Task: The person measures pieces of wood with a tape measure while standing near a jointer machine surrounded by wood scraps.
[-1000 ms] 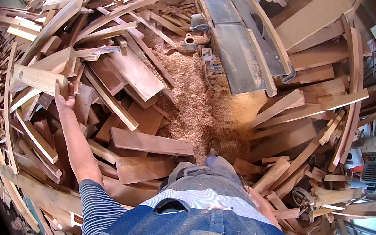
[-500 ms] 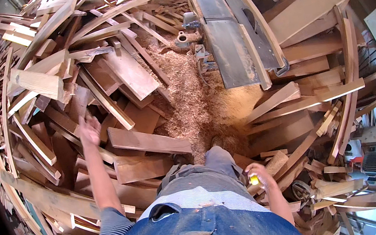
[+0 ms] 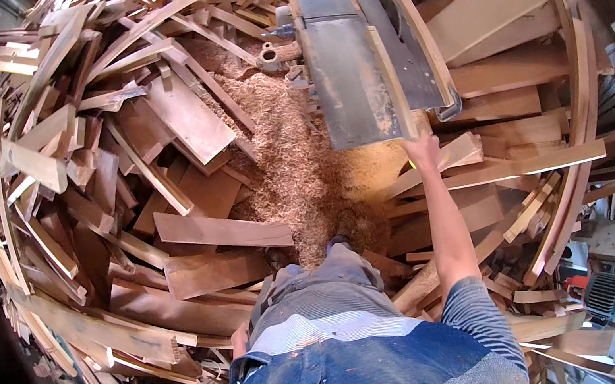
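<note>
My right arm is stretched forward over the wood pile. My right hand [image 3: 422, 151] is closed at the near end of a long wooden strip [image 3: 391, 82], which lies along the table of a woodworking machine [image 3: 346, 81]. A sliver of a small yellow thing [image 3: 412, 165] shows at the edge of that hand; its kind cannot be made out. Whether the fingers also touch the strip is unclear. My left hand [image 3: 241, 339] is low beside my waist, next to the blue apron [image 3: 367, 367], with its fingers mostly hidden.
Heaped boards and offcuts [image 3: 192, 122] fill the left side. Wood shavings [image 3: 276, 148] cover the floor ahead of my feet. On the right, stacked planks [image 3: 506, 72] and a long curved board [image 3: 584, 108] stand near a grey motor-like unit [image 3: 607, 296].
My right hand has moved forward from beside my hip to the machine's near end, with the yellow thing. My left hand has withdrawn from the boards to my waist.
</note>
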Tool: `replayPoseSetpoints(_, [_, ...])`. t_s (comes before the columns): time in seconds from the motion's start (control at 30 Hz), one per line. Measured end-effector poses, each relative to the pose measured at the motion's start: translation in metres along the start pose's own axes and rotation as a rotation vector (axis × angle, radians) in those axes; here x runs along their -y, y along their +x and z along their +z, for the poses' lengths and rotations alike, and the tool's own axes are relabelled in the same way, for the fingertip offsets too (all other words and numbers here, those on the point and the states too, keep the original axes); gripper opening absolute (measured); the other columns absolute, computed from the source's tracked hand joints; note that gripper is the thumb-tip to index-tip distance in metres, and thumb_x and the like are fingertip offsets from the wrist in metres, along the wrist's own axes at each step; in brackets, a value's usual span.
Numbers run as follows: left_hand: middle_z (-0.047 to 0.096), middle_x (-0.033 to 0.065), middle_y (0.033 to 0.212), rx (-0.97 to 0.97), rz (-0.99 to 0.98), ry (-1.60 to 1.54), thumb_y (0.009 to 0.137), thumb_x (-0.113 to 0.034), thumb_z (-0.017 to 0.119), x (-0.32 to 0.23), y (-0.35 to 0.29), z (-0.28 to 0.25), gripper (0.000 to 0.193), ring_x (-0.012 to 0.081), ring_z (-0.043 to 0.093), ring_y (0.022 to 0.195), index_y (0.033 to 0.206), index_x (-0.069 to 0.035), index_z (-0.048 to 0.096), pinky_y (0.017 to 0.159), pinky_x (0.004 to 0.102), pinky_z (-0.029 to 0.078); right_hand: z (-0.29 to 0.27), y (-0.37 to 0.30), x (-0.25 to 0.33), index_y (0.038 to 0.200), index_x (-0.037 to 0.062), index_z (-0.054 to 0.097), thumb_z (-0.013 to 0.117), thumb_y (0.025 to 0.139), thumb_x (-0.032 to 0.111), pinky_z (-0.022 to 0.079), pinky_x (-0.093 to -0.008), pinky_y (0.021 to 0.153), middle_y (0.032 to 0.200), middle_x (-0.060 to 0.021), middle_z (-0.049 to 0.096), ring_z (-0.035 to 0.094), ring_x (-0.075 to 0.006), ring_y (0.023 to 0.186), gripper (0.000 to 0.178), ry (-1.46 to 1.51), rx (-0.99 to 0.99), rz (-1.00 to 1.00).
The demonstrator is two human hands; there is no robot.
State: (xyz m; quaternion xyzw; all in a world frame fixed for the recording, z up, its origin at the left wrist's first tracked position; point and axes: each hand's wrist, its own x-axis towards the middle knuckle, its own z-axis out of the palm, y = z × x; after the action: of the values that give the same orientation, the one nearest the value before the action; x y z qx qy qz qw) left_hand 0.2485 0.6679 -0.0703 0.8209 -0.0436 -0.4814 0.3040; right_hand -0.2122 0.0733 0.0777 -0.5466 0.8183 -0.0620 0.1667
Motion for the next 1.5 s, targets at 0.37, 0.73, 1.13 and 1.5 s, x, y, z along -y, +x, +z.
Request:
replayPoseSetpoints(0.37, [0.059,0.005,0.09,-0.042,-0.139,-0.227,0.1,-0.021,0.066,-0.136,-0.004,0.067,0.02,0.0158,0.065,0.07,0.095,-0.01,0.05,0.049,0.0281,0.052,0.04,0.098,-0.065,0.091,0.0105,0.083,0.072,0.07,0.042,0.058,-0.0444,0.081,0.095,-0.0162,0.078,0.076,-0.0333,0.09,0.04,0.006,0.267,-0.159])
replayPoseSetpoints(0.73, [0.058,0.0063,0.094,0.229,0.068,0.02,0.095,-0.014,0.07,-0.233,0.028,0.172,0.026,0.0103,0.058,0.069,0.092,-0.009,0.045,0.048,0.023,0.04,0.03,-0.149,-0.195,0.093,-0.004,0.071,0.077,0.086,0.018,0.049,-0.0321,0.077,0.086,-0.0056,0.064,0.061,-0.0147,0.084,0.023,0.955,0.367,-0.05])
replayPoseSetpoints(1.13, [0.057,0.0016,0.075,0.254,0.113,0.105,0.093,-0.008,0.07,-0.237,0.024,0.194,0.027,0.0075,0.055,0.057,0.086,-0.01,0.044,0.043,0.0235,0.036,-0.004,-0.035,-0.296,0.071,0.0063,0.057,0.076,0.086,0.025,0.038,-0.0321,0.061,0.067,0.0031,0.049,0.046,-0.011,0.064,0.031,0.976,0.079,0.217])
replayPoseSetpoints(1.5, [0.055,0.0011,0.073,0.176,0.149,0.3,0.09,-0.013,0.073,-0.185,-0.008,0.16,0.026,0.0082,0.052,0.059,0.085,-0.01,0.048,0.048,0.025,0.037,0.059,0.024,-0.348,0.093,0.0126,0.069,0.079,0.086,0.033,0.048,-0.0344,0.045,0.069,-0.0016,0.063,0.061,-0.0178,0.057,0.024,1.744,0.256,0.69])
